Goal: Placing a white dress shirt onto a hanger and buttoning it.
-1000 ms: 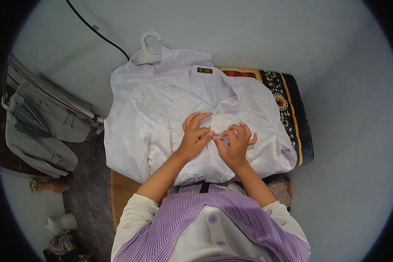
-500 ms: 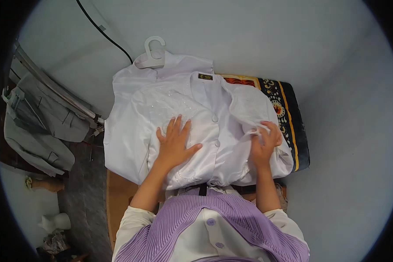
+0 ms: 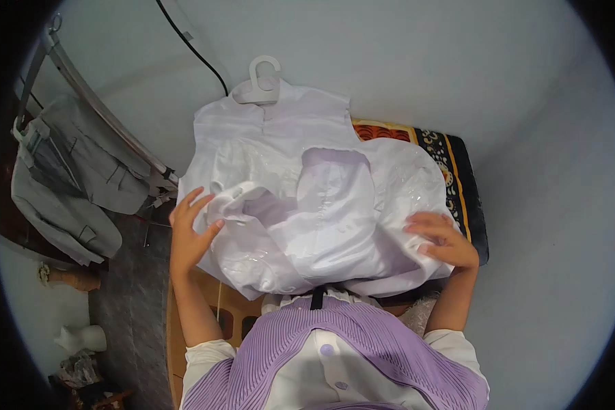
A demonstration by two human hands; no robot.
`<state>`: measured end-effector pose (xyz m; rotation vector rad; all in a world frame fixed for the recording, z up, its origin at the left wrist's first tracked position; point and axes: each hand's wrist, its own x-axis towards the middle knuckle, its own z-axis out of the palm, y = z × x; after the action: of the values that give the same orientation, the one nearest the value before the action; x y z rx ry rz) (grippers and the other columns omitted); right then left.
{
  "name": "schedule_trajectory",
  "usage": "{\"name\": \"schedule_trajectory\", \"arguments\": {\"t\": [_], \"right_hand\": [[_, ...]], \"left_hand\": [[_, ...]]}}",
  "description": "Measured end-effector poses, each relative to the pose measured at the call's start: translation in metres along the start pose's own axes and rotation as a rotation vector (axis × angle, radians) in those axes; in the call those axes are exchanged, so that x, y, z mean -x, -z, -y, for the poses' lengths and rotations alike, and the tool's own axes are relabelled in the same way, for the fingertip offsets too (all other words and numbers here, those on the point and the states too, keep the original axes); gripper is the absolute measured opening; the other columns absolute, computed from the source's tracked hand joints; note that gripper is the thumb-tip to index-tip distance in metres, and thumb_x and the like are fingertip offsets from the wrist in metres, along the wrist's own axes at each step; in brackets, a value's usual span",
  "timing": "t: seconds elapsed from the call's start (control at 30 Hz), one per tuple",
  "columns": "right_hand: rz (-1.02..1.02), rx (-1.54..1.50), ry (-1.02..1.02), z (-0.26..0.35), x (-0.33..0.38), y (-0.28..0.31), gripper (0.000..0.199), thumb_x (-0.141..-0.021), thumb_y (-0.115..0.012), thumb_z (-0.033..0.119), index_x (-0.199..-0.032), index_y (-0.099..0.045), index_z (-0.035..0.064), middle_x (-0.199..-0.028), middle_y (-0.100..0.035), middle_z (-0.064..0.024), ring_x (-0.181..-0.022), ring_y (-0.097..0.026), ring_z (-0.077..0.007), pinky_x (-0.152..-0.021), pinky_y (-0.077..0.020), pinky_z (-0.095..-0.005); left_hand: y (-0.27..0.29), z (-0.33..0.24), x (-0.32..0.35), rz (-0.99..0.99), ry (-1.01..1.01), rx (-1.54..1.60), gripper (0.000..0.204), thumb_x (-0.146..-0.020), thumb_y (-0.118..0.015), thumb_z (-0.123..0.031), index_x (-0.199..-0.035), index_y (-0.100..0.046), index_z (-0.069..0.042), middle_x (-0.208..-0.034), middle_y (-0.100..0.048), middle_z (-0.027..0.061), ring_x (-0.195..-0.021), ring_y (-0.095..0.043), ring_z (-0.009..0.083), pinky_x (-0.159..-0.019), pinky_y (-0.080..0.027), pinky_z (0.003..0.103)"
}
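Observation:
A white shirt in a clear plastic wrap [image 3: 321,212] is lifted and turned over above a second white shirt [image 3: 280,116] that lies on a white hanger [image 3: 261,76]. My left hand [image 3: 188,229] grips the wrapped shirt's left edge, fingers spread over the plastic. The right edge is held by my right hand [image 3: 441,239], thumb on top. Both forearms come up from the lower edge, in white sleeves under a lilac ribbed top.
A dark patterned cloth with an orange border [image 3: 451,171] covers the table under the shirts. Grey garments [image 3: 68,184] hang on a metal rail [image 3: 96,109] at the left. A black cable [image 3: 191,44] runs down the wall. A small white figure [image 3: 78,338] stands on the floor.
My hands went from the middle of the shirt out to its two sides, then lifted and flipped the wrapped shirt, so its plain back now faces up.

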<state>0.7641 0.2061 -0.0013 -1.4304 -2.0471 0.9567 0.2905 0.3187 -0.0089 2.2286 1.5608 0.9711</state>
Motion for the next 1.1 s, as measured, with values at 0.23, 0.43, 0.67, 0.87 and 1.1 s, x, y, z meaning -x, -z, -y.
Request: {"name": "schedule_trajectory", "arguments": {"t": [0.23,0.43,0.67,0.87,1.1], "right_hand": [[-0.576,-0.132,-0.009,-0.03,-0.052,-0.009,0.035,-0.079,-0.063,0.01,-0.115,-0.062,0.0059,-0.121,-0.057,-0.0077,-0.119,-0.047,-0.0196,-0.101,-0.0318,-0.0287],[-0.764,0.514,-0.458,-0.083,-0.122,0.019,0.055,-0.077,-0.07,0.032,-0.128,-0.052,0.0204,-0.139,-0.04,-0.0101,-0.135,-0.024,-0.0284,-0.103,-0.0119,-0.0633],[-0.575,0.571,-0.516,-0.065,-0.107,0.037,0.04,-0.077,-0.066,0.044,-0.103,-0.067,0.0133,-0.127,-0.053,-0.006,-0.128,-0.036,-0.0239,-0.102,-0.0076,-0.0648],[-1.253,0.719,0.021,0.075,0.006,0.134,0.026,-0.076,-0.072,0.034,-0.076,-0.067,0.0084,-0.105,-0.056,-0.0013,-0.112,-0.045,-0.0203,-0.1,-0.0176,-0.047],[-1.342,1.02,-0.026,0.029,-0.077,0.131,0.034,-0.079,-0.066,0.043,-0.085,-0.065,0.0089,-0.1,-0.06,-0.0049,-0.102,-0.052,-0.024,-0.095,-0.0253,-0.0496]], "left_hand": [[-0.009,0.009,-0.017,-0.071,0.03,-0.143,0.022,-0.081,-0.064,-0.024,-0.101,-0.068,-0.015,-0.126,-0.052,0.0047,-0.122,-0.043,0.0232,-0.104,-0.015,0.051],[-0.06,0.024,-0.107,-0.153,-0.143,-0.389,0.045,-0.078,-0.067,-0.028,-0.119,-0.057,-0.013,-0.137,-0.039,0.0078,-0.131,-0.031,0.0266,-0.098,-0.016,0.062],[-0.095,0.054,-0.14,0.045,-0.049,-0.406,0.037,-0.069,-0.074,-0.034,-0.097,-0.066,-0.011,-0.12,-0.057,-0.0004,-0.124,-0.041,0.0219,-0.101,-0.013,0.062],[0.024,-0.045,-0.174,-0.78,-0.343,-0.16,0.028,-0.071,-0.074,-0.033,-0.078,-0.056,-0.013,-0.102,-0.058,-0.0024,-0.111,-0.047,0.0202,-0.095,-0.015,0.057],[-0.026,-0.061,-0.268,-0.715,-0.112,-0.602,0.035,-0.08,-0.064,-0.046,-0.096,-0.064,-0.015,-0.112,-0.055,-0.0022,-0.11,-0.046,0.019,-0.092,-0.021,0.063]]}}
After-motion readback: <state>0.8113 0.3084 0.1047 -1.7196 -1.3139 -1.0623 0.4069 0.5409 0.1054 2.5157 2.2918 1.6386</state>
